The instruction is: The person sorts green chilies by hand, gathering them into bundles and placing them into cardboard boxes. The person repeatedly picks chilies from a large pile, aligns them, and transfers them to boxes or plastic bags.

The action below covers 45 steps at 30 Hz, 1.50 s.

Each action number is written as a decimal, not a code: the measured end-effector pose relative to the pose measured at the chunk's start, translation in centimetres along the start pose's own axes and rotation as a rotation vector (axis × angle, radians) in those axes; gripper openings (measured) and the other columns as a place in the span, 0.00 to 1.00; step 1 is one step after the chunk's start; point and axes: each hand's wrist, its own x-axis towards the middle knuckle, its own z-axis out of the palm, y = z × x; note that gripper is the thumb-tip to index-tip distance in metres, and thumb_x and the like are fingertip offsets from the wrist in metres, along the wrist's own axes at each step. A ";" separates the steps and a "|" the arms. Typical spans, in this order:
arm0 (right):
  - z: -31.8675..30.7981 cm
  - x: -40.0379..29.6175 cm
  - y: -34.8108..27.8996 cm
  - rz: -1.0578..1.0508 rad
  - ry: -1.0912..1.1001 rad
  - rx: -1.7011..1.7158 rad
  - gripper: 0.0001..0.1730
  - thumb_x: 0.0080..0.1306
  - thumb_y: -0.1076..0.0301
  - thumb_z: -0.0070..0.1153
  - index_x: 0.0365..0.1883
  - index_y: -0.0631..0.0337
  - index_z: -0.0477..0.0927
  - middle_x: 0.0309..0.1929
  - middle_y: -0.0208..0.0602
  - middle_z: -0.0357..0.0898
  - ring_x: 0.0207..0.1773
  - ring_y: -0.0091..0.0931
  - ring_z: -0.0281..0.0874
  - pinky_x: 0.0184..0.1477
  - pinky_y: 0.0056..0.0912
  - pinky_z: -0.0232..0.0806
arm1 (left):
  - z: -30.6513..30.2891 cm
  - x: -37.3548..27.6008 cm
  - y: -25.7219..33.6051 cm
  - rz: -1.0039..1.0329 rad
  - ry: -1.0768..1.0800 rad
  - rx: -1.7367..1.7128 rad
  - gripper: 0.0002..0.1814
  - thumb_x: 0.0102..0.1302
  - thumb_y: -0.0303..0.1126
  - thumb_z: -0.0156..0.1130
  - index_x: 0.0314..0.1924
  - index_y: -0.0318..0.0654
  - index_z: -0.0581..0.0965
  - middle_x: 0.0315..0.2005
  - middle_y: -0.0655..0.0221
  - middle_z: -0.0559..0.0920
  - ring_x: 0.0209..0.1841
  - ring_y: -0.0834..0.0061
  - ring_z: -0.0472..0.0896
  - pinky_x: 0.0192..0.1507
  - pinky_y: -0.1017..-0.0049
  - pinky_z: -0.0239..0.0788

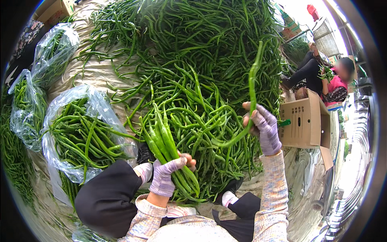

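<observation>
My left hand (172,169), in a purple fingerless glove, is closed around a bunch of long green chili peppers (163,139) with their stem ends pointing up and left. My right hand (262,128), gloved the same way, pinches one long curved green pepper (253,81) that reaches above and below the fingers. Beneath both hands spreads a large heap of green peppers (208,121), running up to the top of the view. To the left of my left hand, a clear plastic bag (121,113) stands open, filled with more long peppers (87,136).
Further plastic bags of peppers (53,57) (27,106) lie at the left. A cardboard box (297,121) stands open at the right, beyond the heap. Behind it a person (335,86) sits holding peppers. Light sheeting (96,71) covers the ground.
</observation>
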 end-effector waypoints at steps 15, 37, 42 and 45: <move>9.4 -3.4 2.2 -0.357 -0.504 -0.726 0.12 0.57 0.63 0.58 0.38 0.58 0.80 0.29 0.37 0.77 0.30 0.34 0.78 0.30 0.31 0.70 | -1.6 0.5 -1.1 -0.037 0.079 0.107 0.16 0.51 0.26 0.64 0.41 0.31 0.75 0.31 0.64 0.80 0.33 0.70 0.80 0.39 0.72 0.74; 10.9 -2.6 5.6 -0.494 -0.410 -0.772 0.23 0.55 0.63 0.58 0.49 0.60 0.73 0.29 0.39 0.75 0.24 0.35 0.75 0.25 0.33 0.70 | -2.5 3.3 -2.1 -0.001 0.315 -0.051 0.13 0.53 0.31 0.69 0.35 0.33 0.76 0.29 0.64 0.81 0.30 0.72 0.81 0.32 0.73 0.75; 11.3 0.6 6.6 -0.643 -0.340 -0.459 0.05 0.58 0.65 0.56 0.32 0.54 0.78 0.22 0.35 0.73 0.22 0.30 0.74 0.26 0.31 0.70 | -2.4 2.2 -1.3 0.048 0.390 0.105 0.12 0.51 0.27 0.68 0.35 0.32 0.76 0.27 0.65 0.81 0.27 0.74 0.80 0.33 0.75 0.73; 10.0 9.1 7.7 -0.296 -0.201 -1.423 0.09 0.63 0.64 0.45 0.35 0.55 0.77 0.32 0.37 0.78 0.33 0.33 0.79 0.33 0.35 0.73 | -1.3 2.0 -0.6 0.072 0.362 0.169 0.13 0.51 0.28 0.68 0.34 0.31 0.76 0.25 0.64 0.80 0.26 0.72 0.80 0.32 0.75 0.74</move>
